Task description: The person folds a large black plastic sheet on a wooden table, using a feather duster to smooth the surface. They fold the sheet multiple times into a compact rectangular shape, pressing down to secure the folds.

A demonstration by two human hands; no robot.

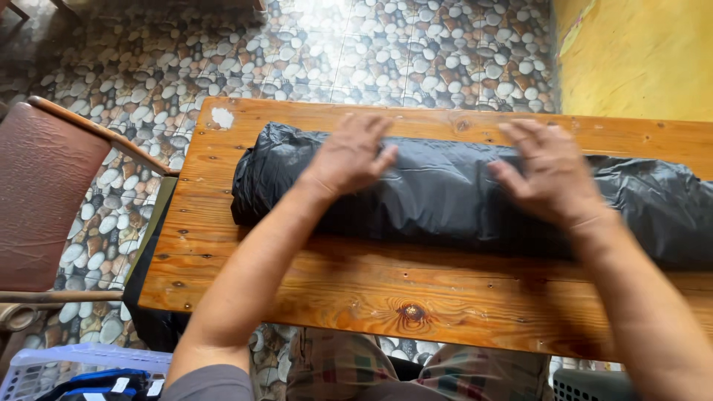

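The wooden tabletop (356, 297) runs out of view on the right. Across it lies a long black plastic roll (445, 193), its right end cut off by the picture's edge and its contents hidden. The left hand (349, 156) and right hand (549, 174) both press flat on top of the roll, grip spread, pinching nothing. At lower left, a pale plastic basket (44, 364) holds blue items, hard to make out.
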